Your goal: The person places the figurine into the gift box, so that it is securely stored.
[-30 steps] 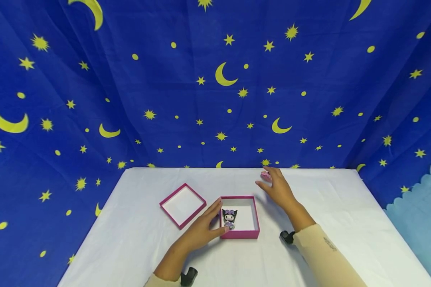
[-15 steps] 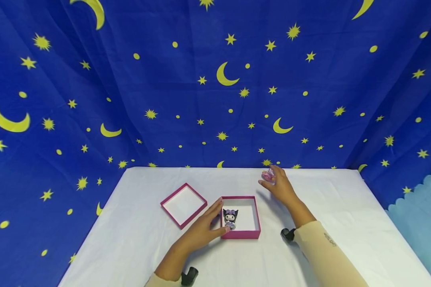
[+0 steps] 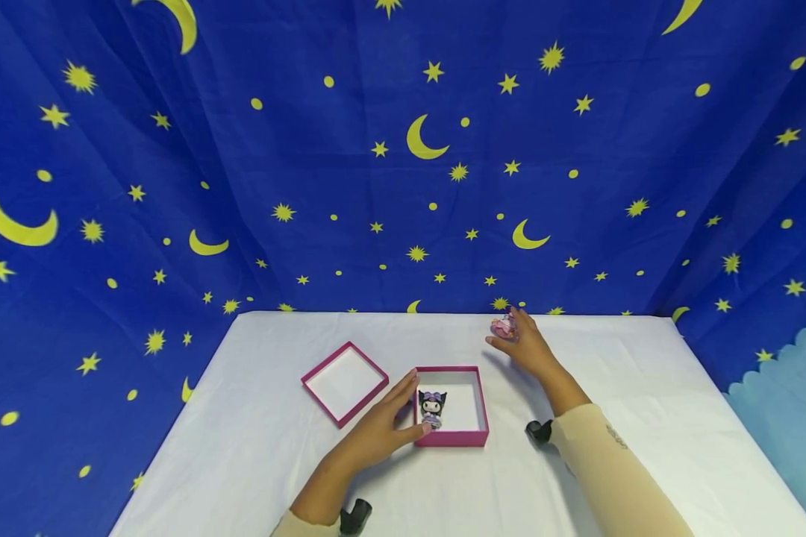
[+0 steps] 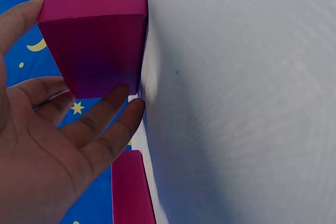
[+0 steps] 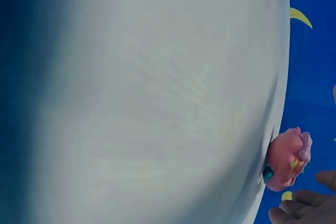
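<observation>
My left hand (image 3: 374,431) lies along the left side of a magenta box (image 3: 451,439), fingers extended against its wall and thumb at the near corner. In the left wrist view the straight fingers touch the box (image 4: 97,51). Inside the box, by its left wall, is a small figurine (image 3: 433,409) with black ears and a purple bow. Near the table's back edge my right hand (image 3: 529,350) spreads beside a pink figurine (image 3: 503,327). The right wrist view shows that figurine (image 5: 287,159) on the table with the fingertips (image 5: 281,216) near it and a gap between.
A magenta-rimmed box lid (image 3: 345,421) lies inner side up to the left of the box. The white-covered table (image 3: 275,447) ends at a blue curtain (image 3: 349,164) with moons and stars. At far right hangs a light blue cloth (image 3: 786,418).
My right hand has drawn slightly to the right, and more of the pink figurine shows. My left hand, the box and the lid keep their places; the head view shifts a little.
</observation>
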{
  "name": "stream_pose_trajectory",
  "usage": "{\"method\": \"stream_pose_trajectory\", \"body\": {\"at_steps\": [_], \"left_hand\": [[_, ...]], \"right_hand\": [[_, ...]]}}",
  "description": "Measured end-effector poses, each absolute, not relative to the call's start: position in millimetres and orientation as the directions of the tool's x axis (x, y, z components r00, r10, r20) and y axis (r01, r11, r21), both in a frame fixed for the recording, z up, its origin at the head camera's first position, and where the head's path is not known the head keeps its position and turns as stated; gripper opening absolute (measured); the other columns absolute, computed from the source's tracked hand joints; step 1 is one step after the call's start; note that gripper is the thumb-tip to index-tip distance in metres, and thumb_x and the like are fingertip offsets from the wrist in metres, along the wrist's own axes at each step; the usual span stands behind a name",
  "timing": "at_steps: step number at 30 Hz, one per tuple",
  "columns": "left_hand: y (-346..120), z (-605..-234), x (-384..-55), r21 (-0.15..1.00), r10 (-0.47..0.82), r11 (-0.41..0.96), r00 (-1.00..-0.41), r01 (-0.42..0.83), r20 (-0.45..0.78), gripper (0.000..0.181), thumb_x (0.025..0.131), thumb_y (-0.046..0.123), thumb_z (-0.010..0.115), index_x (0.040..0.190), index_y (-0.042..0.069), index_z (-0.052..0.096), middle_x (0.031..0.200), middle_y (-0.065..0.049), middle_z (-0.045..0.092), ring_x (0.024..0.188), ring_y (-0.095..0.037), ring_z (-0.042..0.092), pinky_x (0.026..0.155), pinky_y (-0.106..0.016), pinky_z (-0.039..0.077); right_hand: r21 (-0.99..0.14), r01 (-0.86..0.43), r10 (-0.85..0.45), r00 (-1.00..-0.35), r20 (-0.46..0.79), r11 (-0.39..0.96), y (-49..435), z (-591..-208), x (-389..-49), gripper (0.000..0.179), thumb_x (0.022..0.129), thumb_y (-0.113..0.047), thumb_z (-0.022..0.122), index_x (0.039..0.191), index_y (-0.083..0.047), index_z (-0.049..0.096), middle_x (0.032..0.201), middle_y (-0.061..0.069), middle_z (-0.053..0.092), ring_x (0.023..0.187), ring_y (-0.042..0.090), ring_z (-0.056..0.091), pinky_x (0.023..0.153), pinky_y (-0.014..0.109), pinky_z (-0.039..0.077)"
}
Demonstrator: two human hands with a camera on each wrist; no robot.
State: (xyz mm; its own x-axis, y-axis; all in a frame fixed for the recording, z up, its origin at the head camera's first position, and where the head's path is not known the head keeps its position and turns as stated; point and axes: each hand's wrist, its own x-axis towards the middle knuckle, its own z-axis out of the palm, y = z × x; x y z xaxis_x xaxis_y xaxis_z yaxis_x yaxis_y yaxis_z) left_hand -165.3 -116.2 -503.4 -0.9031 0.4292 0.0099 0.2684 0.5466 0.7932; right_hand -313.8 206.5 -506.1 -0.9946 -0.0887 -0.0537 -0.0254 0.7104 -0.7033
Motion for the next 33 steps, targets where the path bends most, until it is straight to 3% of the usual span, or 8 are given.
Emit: {"method": "stream_pose_trajectory", "body": {"at_steps": [12, 20, 33], "left_hand": [[-116, -504, -165, 0.796, 0.431, 0.541, -0.902, 0.271, 0.015, 0.086, 0.093, 0.048, 0.069, 0.161, 0.014, 0.028, 0.171, 0.007, 0.017, 0.157, -0.025, 0.019, 0.125, -0.055, 0.024], [-116, -502, -166, 0.795, 0.426, 0.546, -0.905, 0.266, 0.009, 0.085, 0.093, 0.046, 0.070, 0.161, 0.016, 0.028, 0.171, 0.008, 0.016, 0.157, -0.024, 0.019, 0.126, -0.055, 0.024], [-117, -504, -167, 0.788, 0.429, 0.553, -0.903, 0.271, 0.009, 0.088, 0.093, 0.052, 0.068, 0.161, 0.016, 0.027, 0.171, 0.008, 0.016, 0.157, -0.024, 0.019, 0.125, -0.053, 0.024]], "right_hand": [[-0.732, 0.017, -0.057, -0.995, -0.076, 0.681, 212, -511, -319, 0.099, 0.093, -0.043, 0.070, 0.162, -0.002, 0.013, 0.160, 0.034, 0.022, 0.147, 0.051, 0.030, 0.124, 0.062, 0.023], [-0.687, 0.062, -0.013, -0.995, -0.103, 0.724, 212, -509, -321, 0.098, 0.092, -0.041, 0.072, 0.161, 0.000, 0.015, 0.155, 0.038, 0.022, 0.143, 0.054, 0.033, 0.122, 0.063, 0.027], [-0.623, 0.075, 0.030, -0.996, -0.083, 0.779, 210, -513, -325, 0.073, 0.093, -0.030, 0.071, 0.147, 0.009, 0.038, 0.141, 0.035, 0.045, 0.131, 0.048, 0.047, 0.117, 0.060, 0.037]]}}
